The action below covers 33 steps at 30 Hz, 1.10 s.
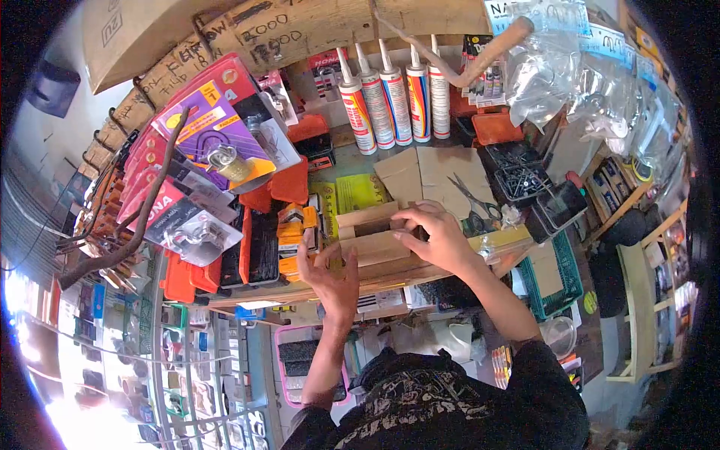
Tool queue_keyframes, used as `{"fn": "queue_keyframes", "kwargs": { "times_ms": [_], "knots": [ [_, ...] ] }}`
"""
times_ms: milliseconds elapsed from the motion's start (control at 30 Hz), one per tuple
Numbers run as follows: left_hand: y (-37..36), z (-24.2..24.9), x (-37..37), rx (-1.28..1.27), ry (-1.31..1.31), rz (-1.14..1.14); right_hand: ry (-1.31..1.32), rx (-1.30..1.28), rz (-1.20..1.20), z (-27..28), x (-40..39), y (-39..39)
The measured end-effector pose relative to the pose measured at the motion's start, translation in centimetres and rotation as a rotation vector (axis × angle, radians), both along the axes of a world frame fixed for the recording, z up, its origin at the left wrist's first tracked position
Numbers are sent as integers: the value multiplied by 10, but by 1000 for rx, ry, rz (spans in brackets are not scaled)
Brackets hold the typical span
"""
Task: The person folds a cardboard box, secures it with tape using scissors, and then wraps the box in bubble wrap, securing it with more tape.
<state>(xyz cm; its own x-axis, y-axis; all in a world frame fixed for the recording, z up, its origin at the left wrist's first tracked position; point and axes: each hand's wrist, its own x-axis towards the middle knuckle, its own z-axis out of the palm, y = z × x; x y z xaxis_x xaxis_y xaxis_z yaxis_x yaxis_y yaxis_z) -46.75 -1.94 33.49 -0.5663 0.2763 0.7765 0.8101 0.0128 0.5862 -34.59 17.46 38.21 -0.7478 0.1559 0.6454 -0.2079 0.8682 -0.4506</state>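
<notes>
Your right hand (436, 237) has thumb and fingertips closed in a pinch on the right end of the folded cardboard (381, 250). Your left hand (330, 279) is spread, thumb well apart from the curved fingers, at the piece's left end; contact there, can't tell. Cardboard sits between your hands, over the front of the desk (409, 272): matte brown, long, creased, dark slot between two straight flaps. Desk's wooden front edge runs just below it. Behind: flat cardboard sheet (442, 166), metal scissors (475, 198) lying open on it, tapered sealant tubes (395, 109) upright farther back. Sides are tight: orange-yellow boxes (295, 234) left, black plastic bins (553, 219) right.
</notes>
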Motion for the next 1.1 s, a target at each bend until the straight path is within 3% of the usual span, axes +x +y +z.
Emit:
{"fn": "queue_keyframes", "kwargs": {
  "times_ms": [33,100,200,300,333,400,667,733,800,967,1100],
  "knots": [
    [-2,0,-2,-13,53,36,2,2,7,3,0,-2],
    [-1,8,1,-33,46,48,-100,-269,-73,12,3,-10],
    [9,12,-4,15,147,17,-68,-294,-22,3,-6,-5],
    [17,19,-9,-51,244,-227,-51,-95,-34,-2,-9,-1],
    [20,19,-9,-53,244,-227,-51,-97,-34,-3,-9,0],
    [24,21,-5,-115,225,-439,-95,-235,35,-4,-7,2],
    [26,26,-4,-255,160,-573,-1,-88,-25,-10,-1,0],
    [23,27,-8,-247,23,-700,5,-93,-7,-6,-4,5],
    [19,31,-8,-249,-28,-714,23,-506,97,-4,-9,12],
    [20,33,-7,-228,-103,-781,58,-498,243,2,-26,20],
    [17,37,-8,-215,-164,-783,61,-686,363,-12,-42,22]
  ]
}}
